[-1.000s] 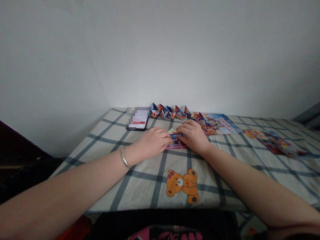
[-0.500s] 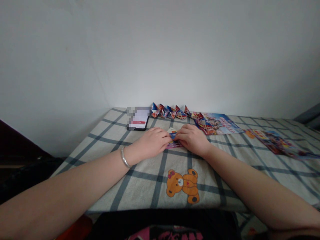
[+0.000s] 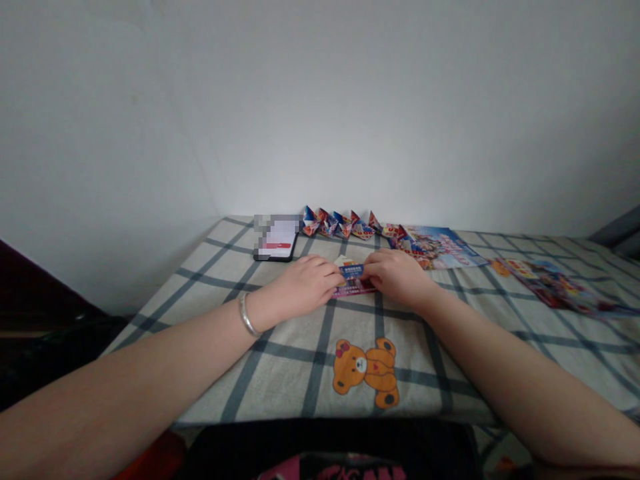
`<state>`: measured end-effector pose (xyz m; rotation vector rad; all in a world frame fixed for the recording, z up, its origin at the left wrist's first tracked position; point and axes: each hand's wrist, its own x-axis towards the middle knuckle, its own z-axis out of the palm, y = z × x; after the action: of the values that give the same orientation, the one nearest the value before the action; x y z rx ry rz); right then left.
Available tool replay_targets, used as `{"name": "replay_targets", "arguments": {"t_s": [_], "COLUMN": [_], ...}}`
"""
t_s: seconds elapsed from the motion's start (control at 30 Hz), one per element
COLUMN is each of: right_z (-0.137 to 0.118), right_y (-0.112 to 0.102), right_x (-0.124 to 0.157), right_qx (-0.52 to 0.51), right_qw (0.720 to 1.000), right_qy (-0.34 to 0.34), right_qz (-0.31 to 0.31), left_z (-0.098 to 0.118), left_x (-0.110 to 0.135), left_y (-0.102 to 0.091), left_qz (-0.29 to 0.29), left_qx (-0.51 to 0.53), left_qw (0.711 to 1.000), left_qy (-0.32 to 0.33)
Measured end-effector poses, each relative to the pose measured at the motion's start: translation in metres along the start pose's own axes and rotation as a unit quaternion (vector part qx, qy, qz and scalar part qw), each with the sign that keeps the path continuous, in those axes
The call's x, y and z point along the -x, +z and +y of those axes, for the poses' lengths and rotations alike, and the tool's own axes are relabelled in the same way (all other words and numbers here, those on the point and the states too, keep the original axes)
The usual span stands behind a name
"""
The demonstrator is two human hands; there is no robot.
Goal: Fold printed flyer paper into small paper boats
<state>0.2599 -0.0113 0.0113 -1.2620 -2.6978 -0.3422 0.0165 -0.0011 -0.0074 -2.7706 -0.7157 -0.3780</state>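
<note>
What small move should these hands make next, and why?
Perhaps the right hand should press along the small blue and pink printed paper while the left hand steadies it: each hand touches one side, and it looks folded, a pale corner at its far edge.

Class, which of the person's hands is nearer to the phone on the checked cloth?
Left. The left hand is on the near side of the phone, slightly to its right; the right hand is farther right, at the paper's right side.
</note>
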Motion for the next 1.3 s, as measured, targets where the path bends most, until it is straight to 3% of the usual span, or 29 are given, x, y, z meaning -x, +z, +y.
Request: {"name": "replay_targets", "arguments": {"t_s": [0.3, 0.7, 0.8, 0.9, 0.97, 1.13, 1.3], "right_z": [0.011, 0.020, 0.022, 0.020, 0.016, -0.003, -0.013], "right_y": [-0.013, -0.020, -0.018, -0.015, -0.012, 0.002, 0.011], "right_x": [0.006, 0.013, 0.015, 0.014, 0.012, 0.004, 0.001], "right_qx": [0.058, 0.086, 0.108, 0.099, 0.070, -0.008, -0.054], "right_qw": [0.994, 0.989, 0.989, 0.989, 0.991, 0.998, 0.997], "right_qy": [0.045, 0.072, 0.079, 0.110, 0.092, -0.034, -0.029], "right_qz": [-0.081, -0.101, -0.070, 0.020, 0.061, 0.050, 0.048], "left_z": [-0.003, -0.006, -0.007, -0.008, -0.009, -0.006, -0.005], "left_x": [0.002, 0.004, 0.005, 0.007, 0.007, 0.004, 0.003], "left_y": [-0.002, -0.009, -0.008, -0.003, 0.001, 0.005, 0.002], "left_qz": [-0.006, -0.009, -0.009, 0.001, 0.005, -0.005, -0.010], "left_qx": [0.014, -0.018, 0.001, 0.030, 0.044, 0.038, 0.036], "left_qw": [1.000, 1.000, 1.000, 1.000, 0.999, 0.999, 0.999], "left_qy": [0.001, 0.011, 0.005, 0.005, 0.008, -0.002, 0.001]}}
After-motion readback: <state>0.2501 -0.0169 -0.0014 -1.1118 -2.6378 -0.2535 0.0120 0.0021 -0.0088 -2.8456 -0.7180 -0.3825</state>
